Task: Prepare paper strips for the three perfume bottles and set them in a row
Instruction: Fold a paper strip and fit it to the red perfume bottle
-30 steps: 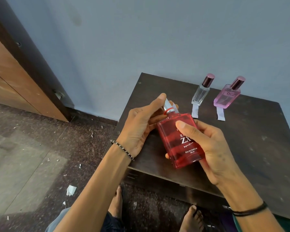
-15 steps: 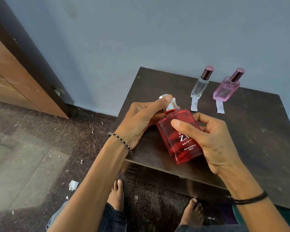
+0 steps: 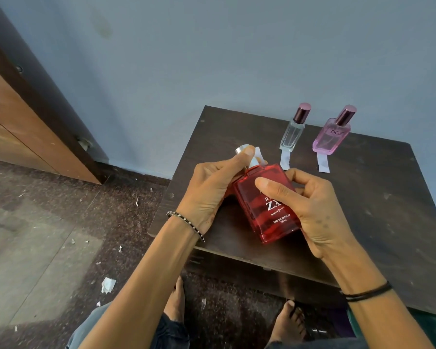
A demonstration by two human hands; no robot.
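Note:
My right hand [image 3: 320, 210] grips a red square perfume bottle [image 3: 259, 222], tilted over the near left part of the dark table [image 3: 363, 210]. My left hand [image 3: 212, 187] pinches a silver cap [image 3: 241, 149] just up and left of the bottle's neck. A white paper strip [image 3: 259, 154] shows beside the neck; who holds it is hidden. At the back stand a clear bottle [image 3: 291, 133] and a pink bottle [image 3: 330, 139], both with dark caps. Each has a paper strip in front of it, one [image 3: 285, 159] by the clear bottle and one [image 3: 323, 162] by the pink.
A blue wall runs behind the table. A wooden door [image 3: 23, 137] is at the left. Paper scraps [image 3: 108, 284] litter the speckled floor. My bare feet [image 3: 287, 321] are under the table's near edge.
My left fingers moved from the top of the bottle's neck up and to the left, and the silver cap now sits clear of the neck. The right hand keeps its grip.

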